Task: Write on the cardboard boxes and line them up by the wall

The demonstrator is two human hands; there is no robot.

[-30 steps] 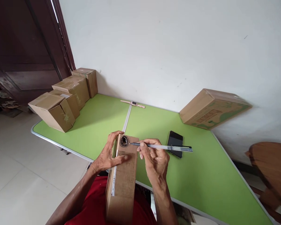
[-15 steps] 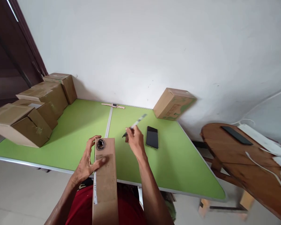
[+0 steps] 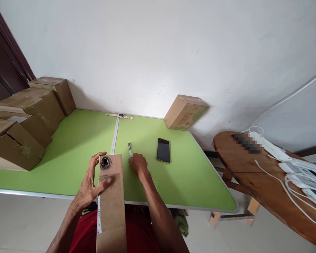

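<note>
So a long brown cardboard box (image 3: 112,207) is being gripped by the left hand (image 3: 91,186), thumb on top; a slim clear-and-black pen (image 3: 130,149) is pinched by the right hand (image 3: 139,164), low over the green desk (image 3: 195,186).

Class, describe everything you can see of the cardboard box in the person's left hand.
The box is long, narrow and brown, and looks like cardboard. Near its far end, the upper face has a hole ringed with dark marks, and a darker patch beyond the ring. A white label runs along the left edge. The left hand grips it from the left, thumb on the upper face. Its near end is cut off by the picture; whether it touches the table is unclear.
</note>
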